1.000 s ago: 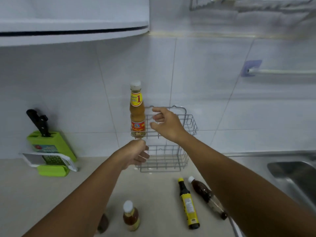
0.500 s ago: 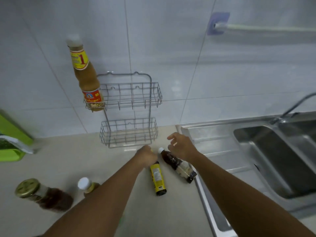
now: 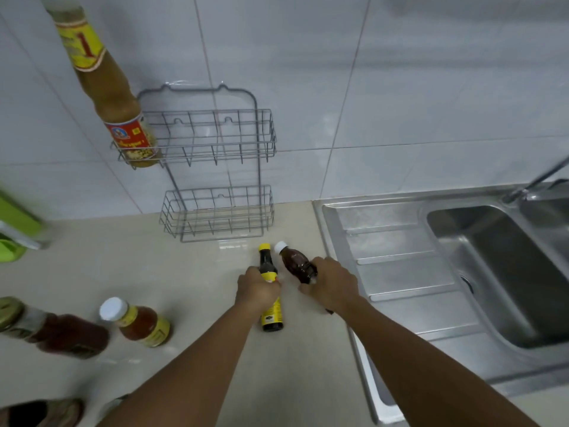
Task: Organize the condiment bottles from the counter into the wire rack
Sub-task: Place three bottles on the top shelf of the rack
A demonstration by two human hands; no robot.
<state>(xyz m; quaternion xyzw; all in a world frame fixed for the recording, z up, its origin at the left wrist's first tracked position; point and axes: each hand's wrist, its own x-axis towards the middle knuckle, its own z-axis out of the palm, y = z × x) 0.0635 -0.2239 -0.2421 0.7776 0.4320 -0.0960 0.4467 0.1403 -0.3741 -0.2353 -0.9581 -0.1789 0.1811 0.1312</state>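
1. Lying on a pale beige desk point(image 3: 147, 266) are two slim bottles, side by side and just in front of the wire rack point(image 3: 215, 167).
2. The yellow-capped dark bottle point(image 3: 267, 266) is gripped around its middle by the left hand point(image 3: 258, 289), whose fingers are curled closed over the yellow label.
3. The white-capped brown bottle point(image 3: 295, 262) is covered at its lower half by the right hand point(image 3: 334, 286), the fingers being wrapped around it; its cap is pointed toward the rack.
4. The rack is hung on a wall of large white tiles point(image 3: 431, 87), and its lower basket is seen close above the desk.
5. One tall orange sauce bottle point(image 3: 107, 87) is stood upright in the left end of the upper basket; the lower basket is seen without bottles.
6. A stainless steel sink point(image 3: 492, 272) with a ribbed drainboard is set into the desk at the right, and a tap point(image 3: 535, 180) is seen at its far corner.
7. Nearer the left edge, an amber white-capped bottle point(image 3: 138, 323) and a dark gold-lidded bottle point(image 3: 55, 329) are stood on the desk, well apart from the hands.
8. A green object point(image 3: 15, 223) is partly cut off at the far left.
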